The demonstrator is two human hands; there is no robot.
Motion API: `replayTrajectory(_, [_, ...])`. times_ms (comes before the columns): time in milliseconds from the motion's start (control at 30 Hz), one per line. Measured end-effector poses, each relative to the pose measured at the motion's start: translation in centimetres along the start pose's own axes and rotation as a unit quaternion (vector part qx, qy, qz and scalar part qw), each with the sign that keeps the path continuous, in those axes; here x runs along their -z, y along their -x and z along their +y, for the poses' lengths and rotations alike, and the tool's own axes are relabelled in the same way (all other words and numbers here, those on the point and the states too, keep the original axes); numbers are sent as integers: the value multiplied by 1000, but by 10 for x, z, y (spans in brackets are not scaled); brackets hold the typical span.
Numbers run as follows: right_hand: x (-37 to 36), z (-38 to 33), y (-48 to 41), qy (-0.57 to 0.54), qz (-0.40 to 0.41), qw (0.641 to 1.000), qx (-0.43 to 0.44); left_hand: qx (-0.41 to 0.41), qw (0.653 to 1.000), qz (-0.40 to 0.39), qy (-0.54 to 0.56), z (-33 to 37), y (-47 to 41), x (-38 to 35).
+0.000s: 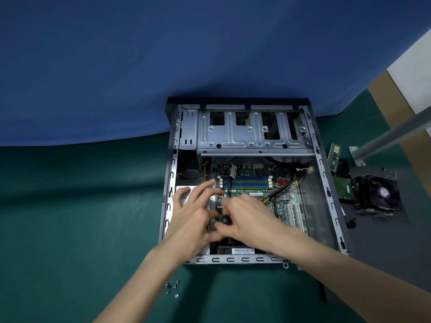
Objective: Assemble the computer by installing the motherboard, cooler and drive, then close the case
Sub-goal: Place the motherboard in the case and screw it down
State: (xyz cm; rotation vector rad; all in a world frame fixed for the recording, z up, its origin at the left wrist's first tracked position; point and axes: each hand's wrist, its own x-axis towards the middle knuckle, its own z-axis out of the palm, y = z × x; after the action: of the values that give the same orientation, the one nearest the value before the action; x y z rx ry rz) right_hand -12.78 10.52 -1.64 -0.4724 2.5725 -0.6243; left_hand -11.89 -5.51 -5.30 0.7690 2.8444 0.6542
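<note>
Screws (173, 287): loose cluster on the green mat, lower left. Tiny and likely to roll, so pinch them one at a time.
Right hand (247, 215): low centre, curled round the screwdriver's (225, 220) black knob. The shaft is hidden.
Left hand (193, 213): just beside the knob, fingers splayed straight over the board's left edge, holding nothing visible.
Motherboard (256, 194): lies flat inside the case (233, 259), centre of frame. It looks thin, stiff and fragile. Handle it by the edges only, since a slipped driver tip could scar the traces.
Drive (341, 186): right of frame, outside the case, green circuit side up. Probably dense, so grip its side walls.
Cooler (377, 194): just right of the drive, fan up. Probably heavy with sharp fins, so lift it by the frame.
</note>
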Motion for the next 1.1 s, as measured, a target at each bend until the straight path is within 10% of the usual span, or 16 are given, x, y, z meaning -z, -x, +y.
replayTrajectory(1100, [6, -6, -7, 16, -7, 999, -30, 68, 998, 13, 0, 10, 0, 6])
